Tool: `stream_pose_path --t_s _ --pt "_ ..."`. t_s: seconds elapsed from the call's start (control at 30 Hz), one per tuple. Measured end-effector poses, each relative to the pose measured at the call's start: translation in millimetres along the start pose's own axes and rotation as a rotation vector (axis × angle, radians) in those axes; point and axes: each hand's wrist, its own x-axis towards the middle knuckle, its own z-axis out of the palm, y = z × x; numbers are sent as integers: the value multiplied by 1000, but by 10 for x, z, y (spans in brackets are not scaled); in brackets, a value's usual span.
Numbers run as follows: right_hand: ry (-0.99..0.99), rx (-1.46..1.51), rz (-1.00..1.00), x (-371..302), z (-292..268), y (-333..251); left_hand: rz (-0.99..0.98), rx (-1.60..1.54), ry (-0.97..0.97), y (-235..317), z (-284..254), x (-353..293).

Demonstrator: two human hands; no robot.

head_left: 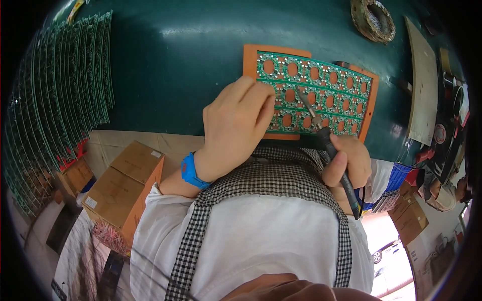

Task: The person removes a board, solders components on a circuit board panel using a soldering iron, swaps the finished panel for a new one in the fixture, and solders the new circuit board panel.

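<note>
A green circuit board panel (321,88) with rows of round cut-outs lies in an orange tray (250,59) on the dark green tabletop. My right hand (350,163) grips a soldering iron (331,144) by its dark handle, the metal tip slanting up and left over the panel's middle row. At the panel's left side is my left hand (238,118), a blue band on its wrist. Its fingers are curled and pressed together over the board's edge. Whatever they pinch, if anything, is hidden behind the hand.
Many green circuit boards (75,70) stand on edge in a row at the far left. A worn ring-shaped object (374,21) sits at the back right, near a pale flat board (423,83). Below the table's front edge at left are cardboard boxes (120,183).
</note>
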Motion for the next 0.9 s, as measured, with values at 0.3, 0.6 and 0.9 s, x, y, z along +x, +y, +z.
stream_pose_path --t_s 0.3,0.6,0.9 --pt "-24 39 190 127 -71 83 30 67 65 -89 79 205" --pt "-75 41 102 261 95 91 8 32 41 -68 132 231" --pt "-89 47 73 250 153 69 47 46 31 -80 142 205"
